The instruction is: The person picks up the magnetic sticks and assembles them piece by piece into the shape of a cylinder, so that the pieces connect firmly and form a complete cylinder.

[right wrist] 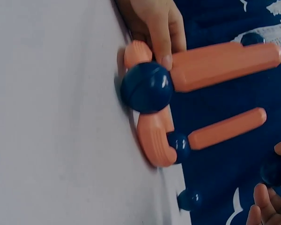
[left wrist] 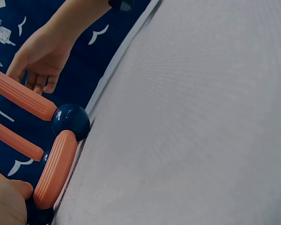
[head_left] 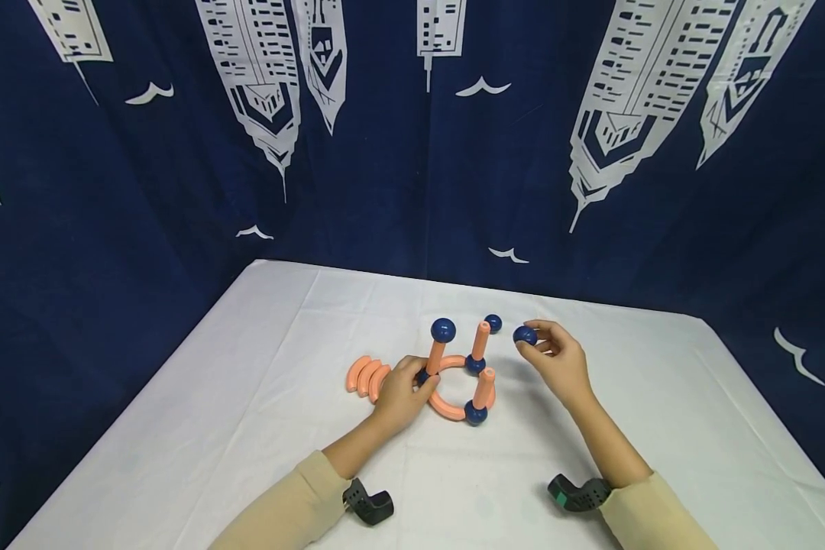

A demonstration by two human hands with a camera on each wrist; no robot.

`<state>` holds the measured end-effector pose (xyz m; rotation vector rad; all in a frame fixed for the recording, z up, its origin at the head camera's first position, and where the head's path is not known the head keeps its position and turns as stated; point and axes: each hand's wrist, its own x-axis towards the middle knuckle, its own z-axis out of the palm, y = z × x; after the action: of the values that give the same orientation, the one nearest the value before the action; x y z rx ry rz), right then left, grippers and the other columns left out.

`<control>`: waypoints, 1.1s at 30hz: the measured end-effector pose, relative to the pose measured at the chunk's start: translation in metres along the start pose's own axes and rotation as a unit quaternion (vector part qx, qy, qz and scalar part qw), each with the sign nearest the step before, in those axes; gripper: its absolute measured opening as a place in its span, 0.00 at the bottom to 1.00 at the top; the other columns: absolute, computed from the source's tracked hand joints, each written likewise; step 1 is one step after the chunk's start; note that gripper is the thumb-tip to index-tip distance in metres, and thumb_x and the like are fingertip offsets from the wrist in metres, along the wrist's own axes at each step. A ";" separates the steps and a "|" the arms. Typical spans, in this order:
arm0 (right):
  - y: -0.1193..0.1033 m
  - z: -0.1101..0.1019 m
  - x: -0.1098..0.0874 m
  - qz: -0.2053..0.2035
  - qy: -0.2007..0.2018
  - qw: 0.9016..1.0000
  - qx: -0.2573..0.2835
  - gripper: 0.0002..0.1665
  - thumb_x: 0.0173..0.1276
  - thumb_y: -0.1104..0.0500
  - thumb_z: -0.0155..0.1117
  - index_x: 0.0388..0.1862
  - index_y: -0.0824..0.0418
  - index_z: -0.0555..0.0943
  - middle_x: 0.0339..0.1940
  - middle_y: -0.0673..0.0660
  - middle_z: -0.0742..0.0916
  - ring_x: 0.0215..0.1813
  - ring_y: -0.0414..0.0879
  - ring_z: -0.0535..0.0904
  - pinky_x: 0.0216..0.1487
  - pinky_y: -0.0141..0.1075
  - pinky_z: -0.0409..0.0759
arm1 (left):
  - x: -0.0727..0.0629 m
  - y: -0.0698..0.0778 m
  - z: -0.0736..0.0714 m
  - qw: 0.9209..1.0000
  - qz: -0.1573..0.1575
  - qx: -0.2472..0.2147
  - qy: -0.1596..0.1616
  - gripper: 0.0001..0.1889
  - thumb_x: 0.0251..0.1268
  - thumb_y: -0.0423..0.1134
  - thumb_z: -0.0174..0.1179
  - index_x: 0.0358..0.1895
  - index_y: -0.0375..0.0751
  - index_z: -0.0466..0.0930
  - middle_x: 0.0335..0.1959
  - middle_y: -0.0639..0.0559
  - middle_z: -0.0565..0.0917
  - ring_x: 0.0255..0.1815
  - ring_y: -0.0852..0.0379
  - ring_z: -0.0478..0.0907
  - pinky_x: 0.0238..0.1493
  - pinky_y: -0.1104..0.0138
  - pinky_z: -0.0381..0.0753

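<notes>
My left hand (head_left: 400,396) holds the left joint of a ring of curved orange pieces (head_left: 447,410), thumb and fingers about its blue ball (head_left: 422,376). From that ball an orange stick (head_left: 436,357) stands upright, capped by another blue ball (head_left: 443,330). Two more upright sticks, a rear one (head_left: 481,341) and a front one (head_left: 484,388), have bare tops and sit in blue balls on the ring. Just right of the ring, my right hand (head_left: 562,365) pinches a loose blue ball (head_left: 525,334) between thumb and fingers, apart from the sticks.
Behind the ring, a spare blue ball (head_left: 493,323) lies on the white-covered table (head_left: 302,458). Several curved orange pieces (head_left: 360,374) lie side by side left of my left hand. A dark blue curtain (head_left: 399,168) with white prints hangs beyond the table's far edge.
</notes>
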<state>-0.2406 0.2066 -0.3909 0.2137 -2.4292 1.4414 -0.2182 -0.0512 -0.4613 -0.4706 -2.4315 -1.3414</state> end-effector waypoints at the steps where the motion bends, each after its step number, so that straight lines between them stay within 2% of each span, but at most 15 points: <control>1: -0.004 0.000 -0.002 -0.005 -0.002 1.000 0.005 0.21 0.64 0.61 0.69 0.55 0.65 0.79 0.40 0.58 0.83 0.33 0.39 0.78 0.31 0.28 0.75 | 0.000 0.000 0.000 1.000 0.000 0.000 0.000 0.11 0.65 0.36 0.63 0.49 0.36 0.82 0.45 0.46 0.81 0.42 0.54 0.80 0.45 0.65 0.80; 8: -0.040 -0.001 -0.020 -0.045 -0.018 0.999 0.020 0.20 0.63 0.67 0.67 0.54 0.70 0.79 0.38 0.62 0.82 0.33 0.40 0.76 0.32 0.27 0.74 | 0.001 0.001 -0.001 1.000 0.004 0.001 -0.001 0.12 0.66 0.36 0.62 0.49 0.36 0.82 0.44 0.46 0.80 0.41 0.54 0.80 0.44 0.65 0.80; 12: -0.052 0.000 -0.028 -0.066 -0.026 0.997 0.022 0.19 0.62 0.69 0.67 0.54 0.69 0.79 0.36 0.58 0.82 0.33 0.41 0.75 0.33 0.27 0.75 | 0.002 0.002 -0.002 1.000 0.001 -0.003 -0.003 0.12 0.66 0.36 0.62 0.49 0.35 0.81 0.45 0.45 0.80 0.42 0.53 0.80 0.45 0.65 0.80; 17: -0.054 0.002 -0.034 -0.100 -0.042 0.993 0.040 0.19 0.63 0.68 0.67 0.54 0.65 0.81 0.34 0.54 0.82 0.32 0.41 0.76 0.34 0.28 0.75 | 0.003 0.002 -0.003 1.000 -0.004 -0.003 -0.006 0.12 0.66 0.36 0.62 0.49 0.35 0.82 0.45 0.45 0.80 0.43 0.53 0.80 0.45 0.65 0.80; 23: -0.056 0.005 -0.043 -0.148 -0.067 0.985 0.061 0.19 0.62 0.70 0.67 0.53 0.66 0.81 0.32 0.53 0.82 0.31 0.42 0.75 0.34 0.28 0.76 | 0.000 -0.001 0.000 1.000 -0.003 -0.003 -0.005 0.12 0.66 0.36 0.62 0.49 0.36 0.82 0.45 0.46 0.81 0.42 0.53 0.80 0.45 0.65 0.80; 33: -0.058 0.014 -0.053 -0.182 -0.086 0.977 0.070 0.22 0.58 0.74 0.68 0.53 0.68 0.81 0.34 0.54 0.82 0.29 0.42 0.73 0.34 0.27 0.75 | -0.001 -0.001 0.000 1.000 -0.003 0.006 -0.008 0.13 0.67 0.38 0.62 0.51 0.36 0.81 0.46 0.46 0.80 0.41 0.55 0.80 0.43 0.65 0.79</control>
<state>-0.1773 0.1651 -0.3666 0.8000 -2.2593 1.4716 -0.2177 -0.0522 -0.4629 -0.4725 -2.4538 -1.3290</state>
